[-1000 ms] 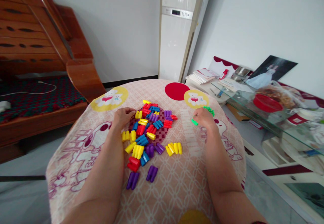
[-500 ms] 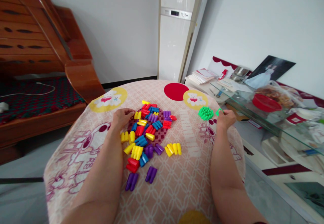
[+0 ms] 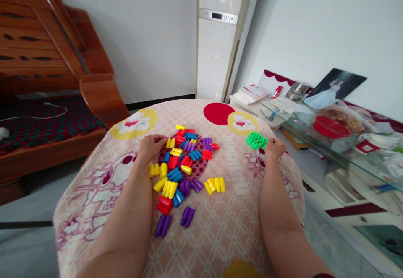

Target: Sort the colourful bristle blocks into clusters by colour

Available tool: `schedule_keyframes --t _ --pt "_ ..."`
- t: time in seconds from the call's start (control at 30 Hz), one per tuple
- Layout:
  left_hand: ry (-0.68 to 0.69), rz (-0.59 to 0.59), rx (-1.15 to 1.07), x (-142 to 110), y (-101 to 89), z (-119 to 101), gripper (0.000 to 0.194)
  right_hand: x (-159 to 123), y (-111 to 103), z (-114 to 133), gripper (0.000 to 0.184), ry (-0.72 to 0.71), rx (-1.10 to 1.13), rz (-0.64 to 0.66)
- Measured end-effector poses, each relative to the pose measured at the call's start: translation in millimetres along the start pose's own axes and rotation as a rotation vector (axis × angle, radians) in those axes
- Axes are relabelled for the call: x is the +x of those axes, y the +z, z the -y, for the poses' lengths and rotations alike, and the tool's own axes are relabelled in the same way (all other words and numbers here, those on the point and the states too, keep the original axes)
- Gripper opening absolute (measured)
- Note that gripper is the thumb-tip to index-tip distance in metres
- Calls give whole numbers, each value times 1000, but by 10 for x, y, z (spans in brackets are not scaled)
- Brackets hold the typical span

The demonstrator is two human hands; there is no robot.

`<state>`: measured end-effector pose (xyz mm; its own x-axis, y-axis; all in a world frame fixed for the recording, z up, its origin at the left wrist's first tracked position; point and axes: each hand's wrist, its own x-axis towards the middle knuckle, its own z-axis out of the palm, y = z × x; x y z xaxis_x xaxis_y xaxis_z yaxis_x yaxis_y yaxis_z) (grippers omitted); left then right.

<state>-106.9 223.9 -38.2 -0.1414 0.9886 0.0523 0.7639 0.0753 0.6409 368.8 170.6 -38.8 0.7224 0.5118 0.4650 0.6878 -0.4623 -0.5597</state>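
Note:
My left hand rests at the left edge of a loose pile of coloured plastic pieces. Its fingers are curled together, with their tips against or right beside a yellow ribbed piece; whether they grip anything is hidden. On the table's right side, my right hand is closed in a pinch on a small green piece, which meets the right edge of a bunch of green pieces. Red, blue, purple and yellow pieces lie between my arms, among them a blue piece and a purple piece.
A patterned cloth covers the round table. To the right stands a glass-topped cabinet with papers, a red bowl and a photo. A wooden bench is at left, a tall white air conditioner behind.
My right hand has moved left with the green piece, bringing it up to the green bunch. The left hand and the coloured pile stay where they were.

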Motion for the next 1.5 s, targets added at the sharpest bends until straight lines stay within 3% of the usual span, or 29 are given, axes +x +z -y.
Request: schedule_keyframes --t 0.17,0.3,0.4,0.47,0.57,0.77,0.87,0.93,1.07,1.2,1.33,1.5 --pt "-2 12 -47 15 27 42 33 -24 -51 21 38 2 -43 35" --pt "-12 14 -112 14 54 66 33 -33 -118 83 30 17 19 -92" --pt "-19 24 -167 3 67 63 30 -65 -179 267 25 -82 132 -187" --pt "-16 14 -187 -2 73 60 28 -146 -195 473 24 -202 231 -165" --pt "-8 -7 -196 -3 83 65 25 -409 -141 828 27 -408 366 32" --pt "-16 6 -215 -9 89 67 25 -1157 93 1253 30 -756 481 624" --pt "-22 -5 -185 -29 71 34 25 -1332 104 1301 29 -815 557 827" --pt "-25 -4 -165 -40 58 11 24 -1339 81 1299 31 -759 606 896" --pt "-17 0 -147 -41 53 -2 25 -1252 108 1249 33 -666 624 791" --pt "-5 -11 -88 -20 68 11 26 -1259 304 1211 41 -781 595 707" --pt "3 -17 -27 -7 81 22 27 -1346 523 1252 44 -845 516 712" --pt "-3 -22 -3 -7 83 17 29 -1341 537 1326 46 -998 464 766"
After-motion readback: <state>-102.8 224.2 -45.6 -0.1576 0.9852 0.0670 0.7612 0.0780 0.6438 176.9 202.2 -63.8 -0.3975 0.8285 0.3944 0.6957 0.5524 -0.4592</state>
